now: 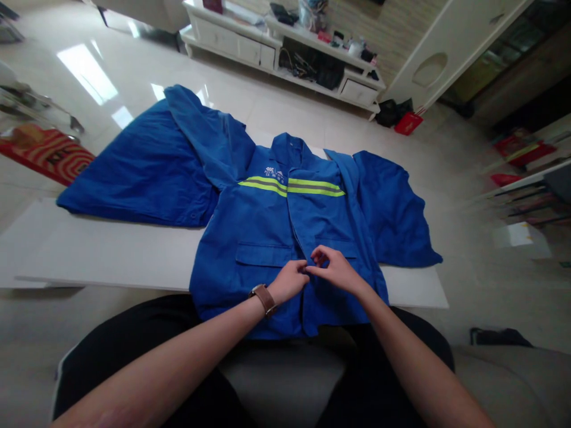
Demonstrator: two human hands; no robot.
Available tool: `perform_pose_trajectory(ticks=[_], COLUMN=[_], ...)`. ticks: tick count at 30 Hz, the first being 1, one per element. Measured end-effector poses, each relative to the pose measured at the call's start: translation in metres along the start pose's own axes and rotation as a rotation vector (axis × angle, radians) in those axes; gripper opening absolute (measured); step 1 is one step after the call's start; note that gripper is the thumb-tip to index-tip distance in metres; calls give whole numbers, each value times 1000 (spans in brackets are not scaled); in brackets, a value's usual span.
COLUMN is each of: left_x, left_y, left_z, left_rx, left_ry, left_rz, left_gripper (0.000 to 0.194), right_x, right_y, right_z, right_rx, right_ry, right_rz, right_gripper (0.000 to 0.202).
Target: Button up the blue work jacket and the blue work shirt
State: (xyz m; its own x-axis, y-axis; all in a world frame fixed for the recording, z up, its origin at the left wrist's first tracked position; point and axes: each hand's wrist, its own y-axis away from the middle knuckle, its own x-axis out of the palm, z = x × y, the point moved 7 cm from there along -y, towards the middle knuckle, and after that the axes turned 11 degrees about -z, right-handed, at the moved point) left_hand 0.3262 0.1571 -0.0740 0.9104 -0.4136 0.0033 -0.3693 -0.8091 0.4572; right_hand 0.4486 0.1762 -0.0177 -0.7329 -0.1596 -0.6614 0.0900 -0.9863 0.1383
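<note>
A blue work jacket (259,220) lies front side up before me, its collar pointing away. It has yellow-green reflective bands across the chest and a white logo. My left hand (289,282), with a brown-strapped watch on the wrist, is closed in a pinch at the jacket's front edge, low down near the pocket flaps. Just beside it, my right hand (336,270) has its thumb reaching to the left fingertips. Its other fingers are curled, with a gap between them and the thumb. Whatever small part lies between the fingertips is hidden.
The jacket rests on a low white table (134,249). More blue cloth (143,166) is spread under the left sleeve, and another blue piece (392,214) under the right. A red KFC bag (49,154) stands at the left. A white TV cabinet (232,44) runs along the far wall.
</note>
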Motion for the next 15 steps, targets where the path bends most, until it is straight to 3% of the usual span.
perform_pose_trajectory(ticks=[3,6,9,15], left_x=[1,-4,-7,-8], left_y=[-5,-9,-12,-16], left_z=[0,2,2,-3], left_rx=[-16,-65,-139,-230], left_ry=[46,108,165,173], left_rz=[65,34,18,-3], left_gripper=[9,31,39,30], right_x=[0,-4,-12,-16], right_y=[0,-3,-5,7], right_z=[-5,-1,-1,9], right_rx=[-17,-101,-156,-420], right_ry=[-37,-10,18,220], right_rz=[-7,46,82,55], right_gripper=[23,21,19,44])
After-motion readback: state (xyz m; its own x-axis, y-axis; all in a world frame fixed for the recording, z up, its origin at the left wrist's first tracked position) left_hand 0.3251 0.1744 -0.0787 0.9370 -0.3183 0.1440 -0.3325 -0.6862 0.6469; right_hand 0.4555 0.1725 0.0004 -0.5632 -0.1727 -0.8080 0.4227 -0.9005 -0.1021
